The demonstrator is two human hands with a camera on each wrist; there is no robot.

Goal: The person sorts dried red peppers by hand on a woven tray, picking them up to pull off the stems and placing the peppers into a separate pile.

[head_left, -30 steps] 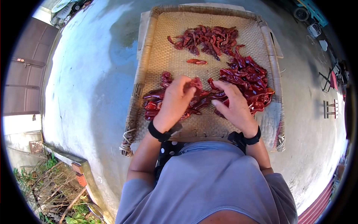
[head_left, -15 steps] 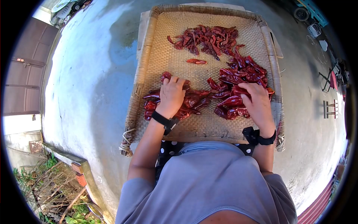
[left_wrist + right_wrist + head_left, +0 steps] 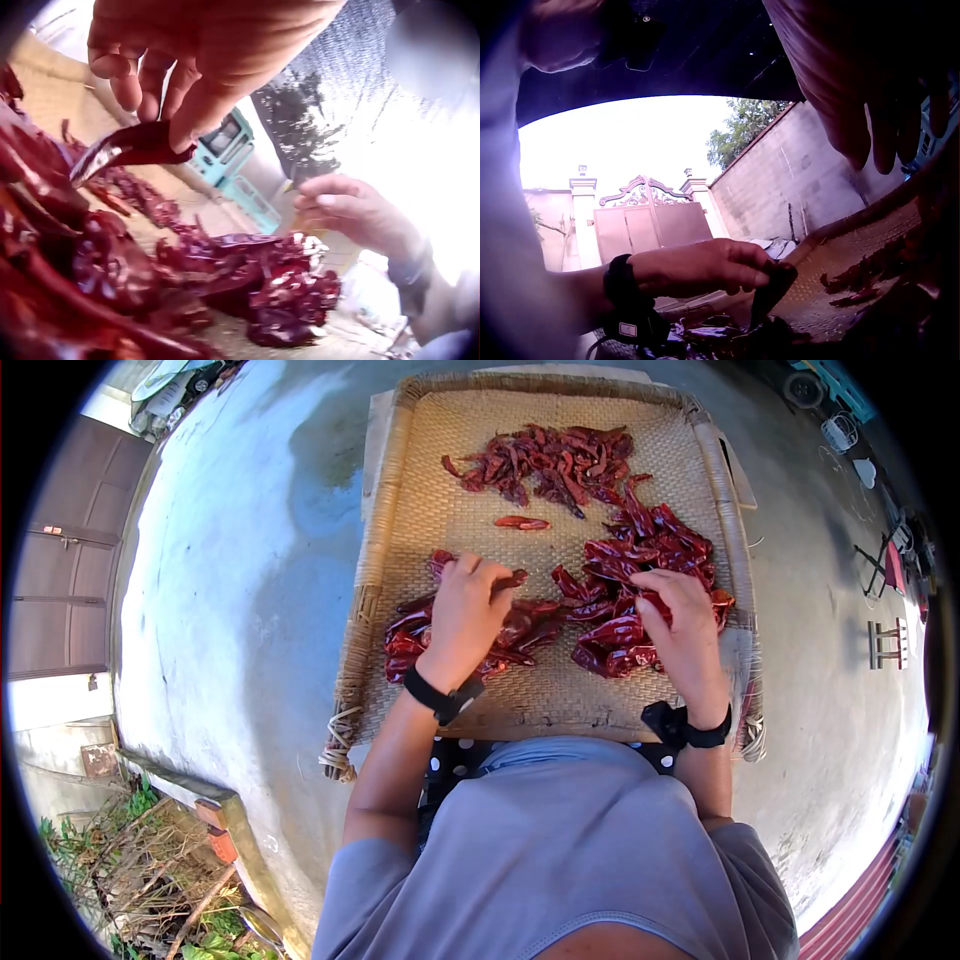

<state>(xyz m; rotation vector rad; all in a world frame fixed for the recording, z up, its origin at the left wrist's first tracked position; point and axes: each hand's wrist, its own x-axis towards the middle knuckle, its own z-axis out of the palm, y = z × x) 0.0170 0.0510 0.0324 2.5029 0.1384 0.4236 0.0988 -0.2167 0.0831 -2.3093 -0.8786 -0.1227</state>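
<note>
Between thumb and fingertips, my left hand (image 3: 465,615) pinches a dark red pepper (image 3: 131,150), raised over the left heap of glossy peppers (image 3: 408,645). The same hand (image 3: 697,270) and pepper (image 3: 771,292) show from the side in the right wrist view. Over the right heap of glossy peppers (image 3: 610,640) is my right hand (image 3: 685,625), its fingers loosely bent and apart from the thumb; no pepper is visible in it. In the left wrist view that hand (image 3: 367,217) is raised above the peppers. Both heaps lie on a woven tray (image 3: 440,430).
Toward the tray's far side lies a heap of wrinkled, duller peppers (image 3: 560,460), with a single pepper (image 3: 522,522) nearer. The tray's raised rim (image 3: 375,560) surrounds them. Beyond are concrete floor (image 3: 230,610), a small stool (image 3: 887,645) and a teal vehicle (image 3: 840,390).
Since a second ago my right hand has moved right, from the middle to above the right heap. My left hand has shifted slightly left. The head view has moved a little.
</note>
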